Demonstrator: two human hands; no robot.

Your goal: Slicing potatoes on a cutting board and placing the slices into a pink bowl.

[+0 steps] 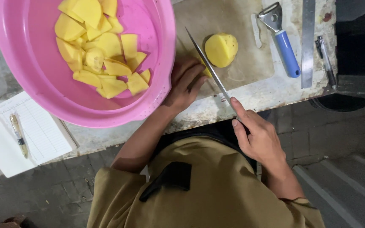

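My right hand (256, 135) grips the handle of a long steel knife (208, 63), its blade lying slantwise across a brown cutting board (250, 63). My left hand (184, 82) rests on the board beside the blade, fingers curled over a small yellow potato piece (206, 71) that is mostly hidden. A peeled potato half (221, 50) lies cut face up just right of the blade. A pink bowl (34, 71) at the left holds several yellow potato chunks (100, 50).
A blue-handled peeler (283, 42), a metal ruler (308, 42) and a pen (325, 57) lie at the right of the worn table. An open notebook (26, 135) with a pen (18, 135) on it sits at the left. Paved floor lies below the table edge.
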